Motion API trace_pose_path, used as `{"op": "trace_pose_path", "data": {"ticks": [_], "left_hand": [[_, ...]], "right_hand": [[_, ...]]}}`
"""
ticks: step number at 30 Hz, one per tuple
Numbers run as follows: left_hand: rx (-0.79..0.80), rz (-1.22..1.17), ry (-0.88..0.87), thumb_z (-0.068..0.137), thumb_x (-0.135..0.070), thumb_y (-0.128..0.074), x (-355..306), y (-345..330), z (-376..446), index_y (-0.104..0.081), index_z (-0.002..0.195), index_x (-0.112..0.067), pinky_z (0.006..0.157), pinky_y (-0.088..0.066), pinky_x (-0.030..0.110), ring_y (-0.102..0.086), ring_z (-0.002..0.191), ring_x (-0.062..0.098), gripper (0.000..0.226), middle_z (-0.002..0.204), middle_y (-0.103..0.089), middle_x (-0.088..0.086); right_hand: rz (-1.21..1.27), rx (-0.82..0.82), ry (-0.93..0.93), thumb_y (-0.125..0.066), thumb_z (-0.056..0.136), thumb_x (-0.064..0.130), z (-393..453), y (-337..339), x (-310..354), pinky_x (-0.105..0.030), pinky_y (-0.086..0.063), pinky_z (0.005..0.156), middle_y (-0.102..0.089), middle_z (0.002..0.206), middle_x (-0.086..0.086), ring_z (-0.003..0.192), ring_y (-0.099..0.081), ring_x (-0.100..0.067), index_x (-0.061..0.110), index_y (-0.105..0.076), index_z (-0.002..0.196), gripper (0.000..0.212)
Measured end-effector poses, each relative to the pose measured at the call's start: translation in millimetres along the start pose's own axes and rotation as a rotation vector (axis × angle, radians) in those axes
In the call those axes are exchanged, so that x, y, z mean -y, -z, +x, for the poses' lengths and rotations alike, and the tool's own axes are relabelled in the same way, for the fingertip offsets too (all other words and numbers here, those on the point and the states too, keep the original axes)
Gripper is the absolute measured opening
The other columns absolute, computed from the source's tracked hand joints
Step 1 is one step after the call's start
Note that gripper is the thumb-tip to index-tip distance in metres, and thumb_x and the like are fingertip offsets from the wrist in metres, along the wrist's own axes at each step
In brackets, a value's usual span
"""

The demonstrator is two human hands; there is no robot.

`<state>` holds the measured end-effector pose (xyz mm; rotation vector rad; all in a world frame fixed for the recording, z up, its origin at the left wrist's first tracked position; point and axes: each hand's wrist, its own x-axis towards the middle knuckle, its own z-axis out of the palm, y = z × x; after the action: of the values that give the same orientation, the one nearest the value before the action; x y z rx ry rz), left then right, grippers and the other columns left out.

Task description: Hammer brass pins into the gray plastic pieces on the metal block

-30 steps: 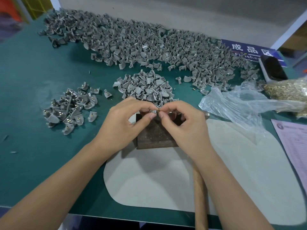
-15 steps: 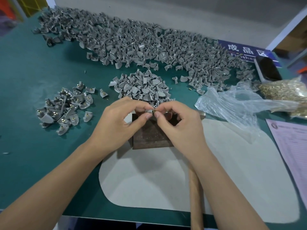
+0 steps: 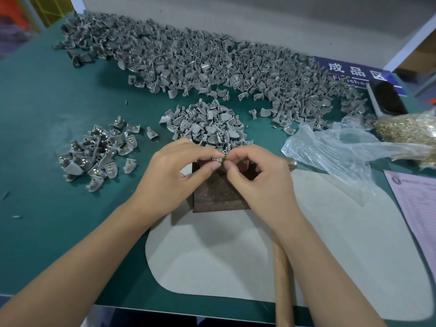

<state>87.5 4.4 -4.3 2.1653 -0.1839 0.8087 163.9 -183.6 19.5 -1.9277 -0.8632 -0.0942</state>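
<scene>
hammer handle point(image 3: 282, 274) partly hidden under the right forearm, its head mostly covered, metal block point(image 3: 217, 197) half covered by both hands, paper sheet point(image 3: 417, 208) cut off at the right edge

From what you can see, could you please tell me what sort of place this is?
Probably a factory assembly bench: a long heap of gray pieces, a bag of brass pins, and a blue sign partly reading "Finished".
</scene>
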Motion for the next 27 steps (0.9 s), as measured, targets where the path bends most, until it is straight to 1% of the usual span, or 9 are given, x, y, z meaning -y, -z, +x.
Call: {"op": "trace_pose_path", "data": {"ticks": [6, 10, 12, 20, 23, 27], "left_hand": [[-0.004, -0.034, 0.013, 0.095, -0.02, -0.075, -1.0, -1.0, -1.0, -0.077, 0.11, -0.02, 0.08, -0.05, 0.023, -0.065, 0.086, 0.013, 0.016, 0.097, -0.075, -0.009], [0.001, -0.039, 0.008, 0.095, -0.021, -0.075, -1.5, -0.7, -1.3, -0.076, 0.111, -0.023, 0.08, -0.046, 0.016, -0.064, 0.087, 0.01, 0.016, 0.1, -0.073, -0.018], [0.004, -0.035, 0.006, 0.095, -0.021, -0.075, -1.3, -0.4, -1.5, -0.076, 0.111, -0.022, 0.08, -0.046, 0.015, -0.063, 0.088, 0.01, 0.016, 0.1, -0.072, -0.019], [0.014, -0.019, 0.014, 0.094, -0.018, -0.076, -0.1, -0.2, -1.1, -0.076, 0.112, -0.019, 0.08, -0.045, 0.016, -0.063, 0.087, 0.012, 0.017, 0.096, -0.074, -0.011], [0.009, -0.019, 0.007, 0.095, -0.019, -0.076, -0.4, -0.4, -0.9, -0.076, 0.112, -0.021, 0.08, -0.045, 0.016, -0.064, 0.088, 0.012, 0.017, 0.099, -0.073, -0.015], [0.002, -0.013, 0.0, 0.095, -0.02, -0.075, -1.3, -1.5, -1.2, -0.075, 0.112, -0.022, 0.08, -0.045, 0.014, -0.063, 0.087, 0.01, 0.017, 0.101, -0.071, -0.02]], "right_hand": [[-0.009, -0.006, 0.002, -0.075, 0.09, 0.013, -0.3, -0.5, -0.4, -0.028, -0.053, 0.077, -0.072, 0.089, 0.011, 0.088, -0.068, -0.014, 0.021, -0.076, 0.095, 0.01], [-0.013, -0.009, 0.003, -0.075, 0.091, 0.014, -0.2, -0.1, 0.4, -0.024, -0.052, 0.078, -0.072, 0.09, 0.012, 0.09, -0.069, -0.013, 0.023, -0.076, 0.095, 0.01], [-0.022, -0.004, 0.006, -0.075, 0.09, 0.014, 0.3, 0.1, 0.4, -0.024, -0.052, 0.077, -0.072, 0.09, 0.012, 0.089, -0.068, -0.012, 0.023, -0.076, 0.095, 0.01], [-0.028, -0.007, 0.014, -0.077, 0.088, 0.011, 0.7, -0.3, 1.1, -0.02, -0.05, 0.076, -0.072, 0.089, 0.011, 0.087, -0.068, -0.013, 0.02, -0.076, 0.094, 0.012], [-0.036, -0.008, 0.016, -0.076, 0.089, 0.011, 0.5, 0.1, 1.9, -0.021, -0.05, 0.075, -0.072, 0.088, 0.011, 0.086, -0.068, -0.013, 0.02, -0.076, 0.094, 0.011], [-0.041, -0.004, 0.002, -0.075, 0.09, 0.012, 1.0, 0.2, 2.8, -0.026, -0.052, 0.075, -0.073, 0.088, 0.01, 0.086, -0.068, -0.013, 0.02, -0.076, 0.094, 0.009]]}}
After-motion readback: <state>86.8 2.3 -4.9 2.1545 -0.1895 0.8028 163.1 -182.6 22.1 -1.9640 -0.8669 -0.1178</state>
